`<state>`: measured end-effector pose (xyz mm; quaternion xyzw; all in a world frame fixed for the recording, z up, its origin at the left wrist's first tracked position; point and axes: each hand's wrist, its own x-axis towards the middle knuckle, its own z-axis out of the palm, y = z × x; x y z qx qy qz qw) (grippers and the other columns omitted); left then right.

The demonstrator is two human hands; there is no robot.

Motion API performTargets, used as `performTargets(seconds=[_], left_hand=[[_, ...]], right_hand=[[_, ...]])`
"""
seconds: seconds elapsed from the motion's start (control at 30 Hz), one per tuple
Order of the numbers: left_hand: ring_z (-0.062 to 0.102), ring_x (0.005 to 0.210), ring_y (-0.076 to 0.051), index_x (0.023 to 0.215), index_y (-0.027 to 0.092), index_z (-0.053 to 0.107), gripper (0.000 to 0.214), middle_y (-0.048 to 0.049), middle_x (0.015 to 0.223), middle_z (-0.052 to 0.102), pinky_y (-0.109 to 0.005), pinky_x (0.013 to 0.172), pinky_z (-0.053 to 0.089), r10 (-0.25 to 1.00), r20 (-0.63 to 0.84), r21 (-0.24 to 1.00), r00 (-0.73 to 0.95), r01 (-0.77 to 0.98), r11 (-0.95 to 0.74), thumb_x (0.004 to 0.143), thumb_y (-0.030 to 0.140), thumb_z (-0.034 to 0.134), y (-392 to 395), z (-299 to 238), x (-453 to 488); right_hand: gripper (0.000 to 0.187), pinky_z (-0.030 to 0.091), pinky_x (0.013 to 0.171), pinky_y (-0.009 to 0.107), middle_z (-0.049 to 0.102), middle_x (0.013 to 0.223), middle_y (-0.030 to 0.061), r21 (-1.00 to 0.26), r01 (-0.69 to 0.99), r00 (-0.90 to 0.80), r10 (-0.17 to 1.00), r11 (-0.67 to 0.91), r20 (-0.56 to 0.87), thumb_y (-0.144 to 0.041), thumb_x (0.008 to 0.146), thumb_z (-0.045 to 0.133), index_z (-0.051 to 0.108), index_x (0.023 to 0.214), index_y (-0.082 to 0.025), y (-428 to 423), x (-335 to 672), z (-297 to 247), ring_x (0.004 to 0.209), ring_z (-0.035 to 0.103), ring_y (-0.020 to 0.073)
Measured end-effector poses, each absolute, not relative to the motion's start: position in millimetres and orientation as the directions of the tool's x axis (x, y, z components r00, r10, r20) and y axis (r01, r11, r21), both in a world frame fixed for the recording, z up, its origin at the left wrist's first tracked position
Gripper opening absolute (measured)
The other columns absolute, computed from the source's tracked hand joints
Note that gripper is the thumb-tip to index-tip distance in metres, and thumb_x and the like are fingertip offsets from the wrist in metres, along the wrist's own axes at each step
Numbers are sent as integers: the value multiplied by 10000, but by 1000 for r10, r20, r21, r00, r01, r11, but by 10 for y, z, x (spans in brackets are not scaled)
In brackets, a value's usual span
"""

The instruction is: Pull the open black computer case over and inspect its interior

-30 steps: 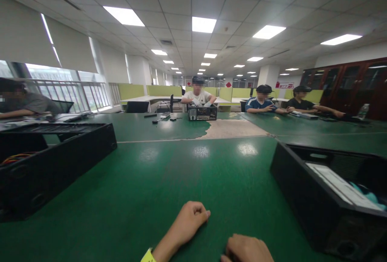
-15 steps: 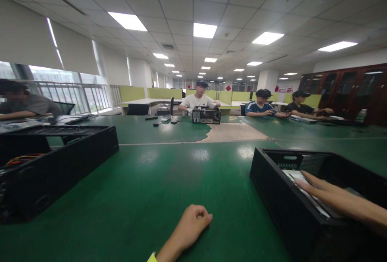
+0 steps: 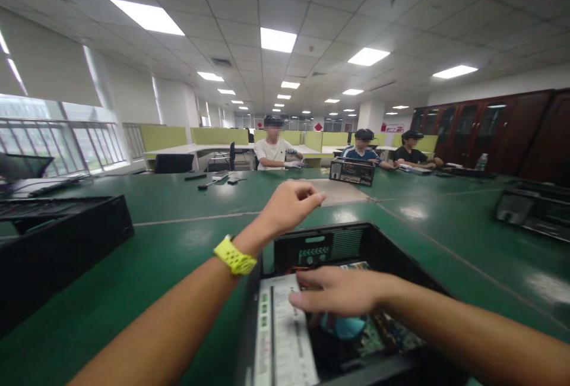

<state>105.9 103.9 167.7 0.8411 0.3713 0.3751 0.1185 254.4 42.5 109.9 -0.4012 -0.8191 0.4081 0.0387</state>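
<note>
My left hand [image 3: 294, 205], with a yellow wristband [image 3: 235, 256] on its wrist, is over the far left corner of a black computer case [image 3: 351, 233]. Its fingers are loosely curled, with no object visible in them. Inside the case, my right hand [image 3: 342, 292] stretches its fingers over the inner edge of a white-labelled metal unit [image 3: 285, 329]; whether they touch it I cannot tell. Beneath that hand, partly hidden and blurred, are a light-blue part [image 3: 345, 328] and green circuit boards [image 3: 374, 338].
Another black case [image 3: 84, 225] lies at left on the green table [image 3: 187, 291]. Across it, a person in white [image 3: 274, 151] sits near an open computer [image 3: 351, 171] and several small tools [image 3: 220, 177]. Two more people sit farther right. Another computer case [image 3: 534, 211] stands at right.
My view has turned right and the near case now lies in front of me. My left hand has risen from the table to over its far corner. The distant computer now sits farther right.
</note>
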Motion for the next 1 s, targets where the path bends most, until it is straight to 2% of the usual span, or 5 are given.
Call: performTargets(seconds=[0.13,0.33,0.5,0.7,1.0], left_hand=[[616,852,-223,913,177,669,408,-85,889,680,-319,706,461,771,351,48,532,812,-582,899,414,337,1170,1452,1463],[679,803,-294,867,142,723,251,-160,893,718,-348,654,540,829,-202,-102,521,831,-547,697,292,616,1107,849,1365],[677,872,-293,1000,162,706,328,-144,982,717,-349,710,552,732,-470,-140,494,777,-614,684,157,615,1160,777,1372],[667,891,-291,1044,140,680,357,-153,1013,704,-372,741,544,691,-496,-91,526,760,-643,716,80,552,1234,797,1364],[656,590,-147,949,183,684,255,-13,721,715,-226,560,538,468,-747,116,472,786,-608,796,98,498,1328,877,1195]], right_hand=[[451,485,733,301,683,947,116,-349,726,-685,668,593,-290,-451,902,403,681,936,-97,1040,2359,911,837,626,212],[384,469,731,292,685,925,65,-235,792,-607,678,564,-415,-411,825,528,673,1045,-131,1417,2595,427,845,616,211],[390,462,665,228,685,848,8,-310,813,-572,577,492,-583,-420,699,646,704,984,-161,1537,2706,424,788,622,168],[558,444,637,228,681,789,-12,-290,802,-563,496,523,-661,-581,508,762,724,893,-179,1561,2746,556,777,609,178],[311,402,806,292,675,1019,62,-103,720,-694,716,686,-81,-171,773,529,690,1036,-205,1476,2755,800,982,584,232]])
